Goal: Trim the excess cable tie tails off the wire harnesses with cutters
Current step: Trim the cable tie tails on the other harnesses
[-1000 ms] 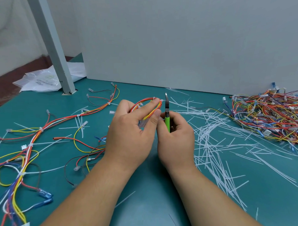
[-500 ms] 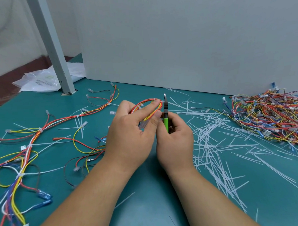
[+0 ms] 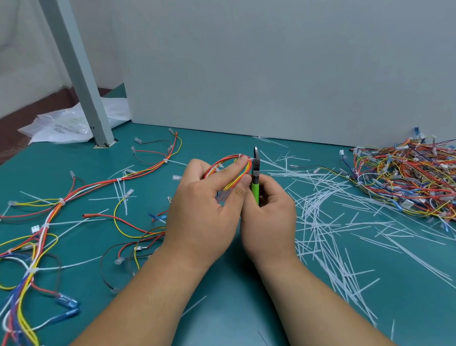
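Note:
My left hand (image 3: 205, 213) grips a looped section of a red, orange and yellow wire harness (image 3: 227, 163) above the green table, thumb and fingers curled round the wires. My right hand (image 3: 269, 218) grips green-handled cutters (image 3: 255, 180) upright, the metal jaws touching the right end of the loop where a white cable tie sits. The rest of this harness trails left across the table, with white ties and long tails (image 3: 119, 186) along it. Whether the jaws are closed on a tail is hidden.
A tangled heap of harnesses (image 3: 415, 180) lies at the right by the grey wall. Cut white tie tails (image 3: 325, 221) litter the table right of my hands. More harness wires (image 3: 29, 260) spread at left. A grey post (image 3: 88, 100) and plastic bags (image 3: 63, 127) stand at back left.
Both hands have shifted slightly left and closer together, bringing the cutter jaws up against the right end of the wire loop.

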`<state>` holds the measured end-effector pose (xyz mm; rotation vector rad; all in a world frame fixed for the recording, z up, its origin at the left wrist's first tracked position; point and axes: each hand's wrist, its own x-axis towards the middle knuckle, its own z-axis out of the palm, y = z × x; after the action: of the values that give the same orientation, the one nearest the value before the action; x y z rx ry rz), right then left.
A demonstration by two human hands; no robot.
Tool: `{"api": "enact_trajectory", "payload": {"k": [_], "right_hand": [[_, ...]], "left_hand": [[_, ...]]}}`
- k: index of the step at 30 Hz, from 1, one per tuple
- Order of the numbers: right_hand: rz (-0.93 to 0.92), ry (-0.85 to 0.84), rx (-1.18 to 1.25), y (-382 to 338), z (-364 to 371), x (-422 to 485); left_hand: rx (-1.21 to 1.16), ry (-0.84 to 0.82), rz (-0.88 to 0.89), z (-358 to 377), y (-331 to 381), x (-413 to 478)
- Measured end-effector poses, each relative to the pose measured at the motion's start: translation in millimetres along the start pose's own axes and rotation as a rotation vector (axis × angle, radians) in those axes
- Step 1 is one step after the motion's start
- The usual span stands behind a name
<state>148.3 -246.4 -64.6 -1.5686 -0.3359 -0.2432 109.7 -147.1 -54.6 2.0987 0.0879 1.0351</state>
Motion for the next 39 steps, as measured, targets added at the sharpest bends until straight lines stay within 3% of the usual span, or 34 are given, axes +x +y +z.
{"api": "enact_trajectory", "payload": {"k": [39], "right_hand": [[0.032,-0.011,0.027,0.0,0.6,-2.0]], "left_hand": [[-0.002,-0.098,-0.026,-2.1,-3.2,-0.6]]}}
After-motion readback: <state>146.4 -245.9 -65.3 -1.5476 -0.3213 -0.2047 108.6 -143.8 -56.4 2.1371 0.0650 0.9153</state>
